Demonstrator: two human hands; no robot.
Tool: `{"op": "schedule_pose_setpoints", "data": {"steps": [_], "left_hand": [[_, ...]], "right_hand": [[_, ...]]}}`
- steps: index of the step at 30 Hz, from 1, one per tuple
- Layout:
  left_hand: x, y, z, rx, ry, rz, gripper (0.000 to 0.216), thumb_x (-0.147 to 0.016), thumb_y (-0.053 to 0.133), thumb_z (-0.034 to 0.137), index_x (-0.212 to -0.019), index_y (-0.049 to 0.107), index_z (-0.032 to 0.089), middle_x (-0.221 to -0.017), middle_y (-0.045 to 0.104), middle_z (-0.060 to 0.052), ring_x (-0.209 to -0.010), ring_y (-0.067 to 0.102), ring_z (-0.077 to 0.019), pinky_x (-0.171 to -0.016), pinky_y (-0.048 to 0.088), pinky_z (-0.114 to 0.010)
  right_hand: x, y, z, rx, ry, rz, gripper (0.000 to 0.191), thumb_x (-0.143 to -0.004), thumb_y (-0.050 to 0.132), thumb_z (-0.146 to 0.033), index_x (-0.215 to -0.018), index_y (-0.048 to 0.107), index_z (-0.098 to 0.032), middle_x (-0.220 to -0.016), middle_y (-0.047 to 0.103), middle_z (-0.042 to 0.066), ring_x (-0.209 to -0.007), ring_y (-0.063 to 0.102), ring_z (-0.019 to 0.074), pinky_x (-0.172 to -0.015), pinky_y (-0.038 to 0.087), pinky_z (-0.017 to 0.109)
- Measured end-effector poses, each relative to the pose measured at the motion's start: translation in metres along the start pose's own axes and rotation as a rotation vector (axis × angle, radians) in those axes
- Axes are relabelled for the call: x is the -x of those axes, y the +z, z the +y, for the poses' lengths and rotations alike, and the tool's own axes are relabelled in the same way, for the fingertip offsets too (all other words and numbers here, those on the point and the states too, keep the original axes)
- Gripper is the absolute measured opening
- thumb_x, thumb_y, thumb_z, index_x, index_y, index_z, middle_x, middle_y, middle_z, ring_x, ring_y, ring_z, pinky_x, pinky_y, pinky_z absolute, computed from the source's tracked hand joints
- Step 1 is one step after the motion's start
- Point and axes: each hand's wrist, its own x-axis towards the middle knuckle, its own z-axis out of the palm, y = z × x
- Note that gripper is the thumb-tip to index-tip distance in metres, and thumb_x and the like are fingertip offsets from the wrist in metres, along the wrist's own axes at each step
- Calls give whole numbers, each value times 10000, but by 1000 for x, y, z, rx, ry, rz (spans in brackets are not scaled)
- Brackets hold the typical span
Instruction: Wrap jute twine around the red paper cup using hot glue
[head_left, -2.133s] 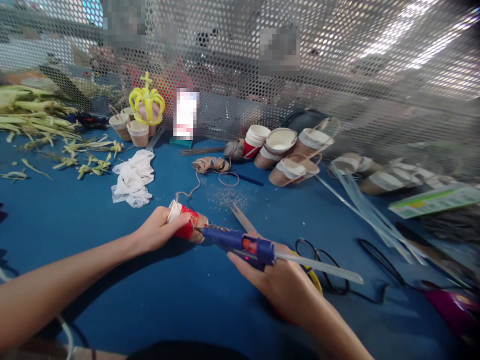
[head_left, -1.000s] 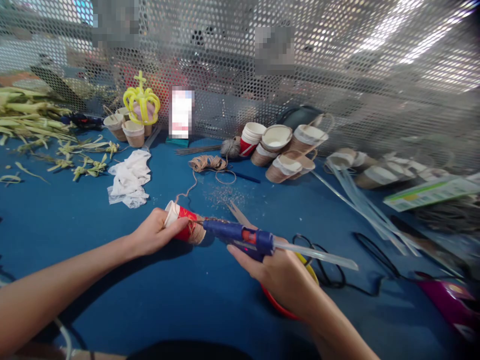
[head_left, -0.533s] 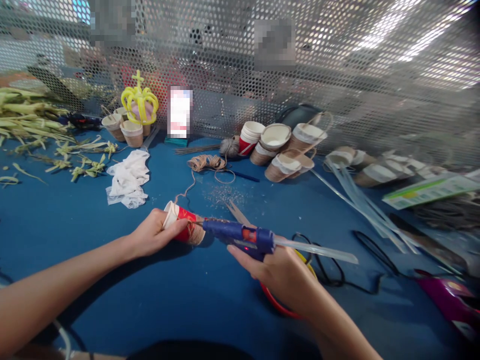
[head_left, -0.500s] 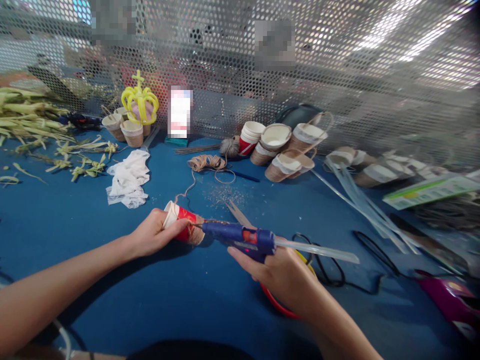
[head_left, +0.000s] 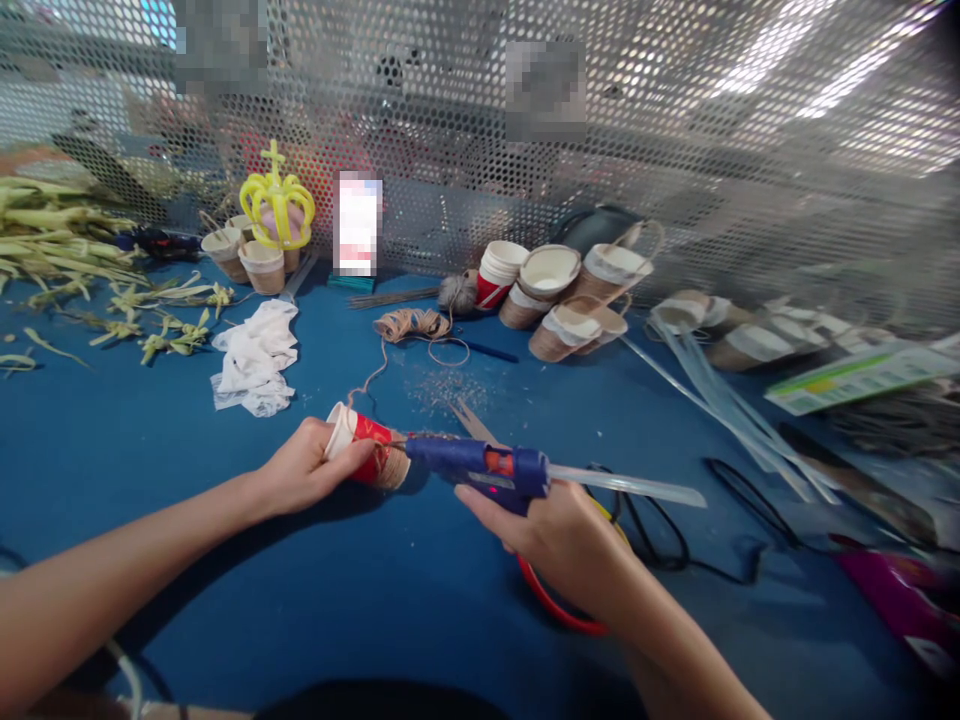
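My left hand (head_left: 315,466) is wrapped round a red and white paper cup (head_left: 373,436) lying on its side, its white rim toward the left. Brown twine (head_left: 396,470) winds round the cup's right end. In my right hand (head_left: 551,530) is a blue hot glue gun (head_left: 480,467), its nozzle at the cup near my left thumb. From the back of the gun sticks a clear glue stick (head_left: 630,485). A strand of twine runs from the cup up to a twine coil (head_left: 412,325). Scissors (head_left: 474,420) lie beneath the gun, their handles partly hidden by my right hand.
Twine-wrapped cups (head_left: 551,275) stand at the back beside a perforated metal screen (head_left: 442,140). Loose glue sticks (head_left: 720,400) and a black cable (head_left: 667,540) lie at the right. A crumpled white cloth (head_left: 259,355) and plant husks (head_left: 67,235) are on the left.
The glue gun's rear has shifted slightly left, and its nozzle sits a little higher against the cup. My left hand still grips the cup in the same place.
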Motion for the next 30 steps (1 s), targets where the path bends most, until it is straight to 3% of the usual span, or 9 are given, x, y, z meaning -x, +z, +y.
{"op": "schedule_pose_setpoints", "data": {"steps": [6,11,14,19,23,25,30], "left_hand": [[0,1,-3,-18,-5,23,383,-832,375,312,-494,420,138,-475,273,61,-440,236,-55,-386,217,-172],[0,0,2,75,-106,-8,374,-843,367,347,-656,579,102,-538,439,25,-494,337,-70,-424,297,-162],[-1,0,4,124,-203,-8,416,-831,375,396,-727,629,84,-565,515,3,-500,390,-82,-434,329,-170],[-3,0,2,185,-297,13,419,-801,420,414,-784,666,75,-608,603,-23,-529,492,-117,-484,403,-199],[-4,0,3,197,-343,23,435,-793,427,425,-795,668,64,-600,618,-35,-536,512,-134,-489,417,-217],[-4,0,4,221,-353,18,449,-793,424,433,-807,668,55,-629,632,-49,-548,519,-139,-510,428,-230],[-4,-1,5,268,-326,0,424,-793,434,412,-822,673,63,-708,658,-69,-597,537,-146,-554,445,-246]], "right_hand": [[-5,2,1,-33,3,-12,220,-765,519,-300,-951,609,-224,-794,686,37,-857,635,225,-710,520,314],[2,-7,0,13,-45,-78,139,-749,534,-307,-725,649,-232,-538,625,22,-683,647,221,-604,521,305],[5,-9,-1,114,-71,-89,152,-761,523,-290,-706,658,-245,-494,605,27,-652,642,226,-576,518,315],[8,-9,-3,218,-117,-117,122,-746,548,-262,-754,670,-268,-516,622,22,-717,651,241,-628,528,340],[8,-7,-5,245,-66,-116,82,-719,587,-265,-746,660,-240,-693,681,61,-775,648,269,-668,525,370],[8,-5,-7,203,-22,-107,67,-721,585,-267,-737,633,-223,-730,682,60,-719,650,248,-642,522,350],[8,-6,-11,85,-2,-132,101,-772,521,-263,-685,553,-224,-597,624,-6,-529,594,157,-520,475,261]]}}
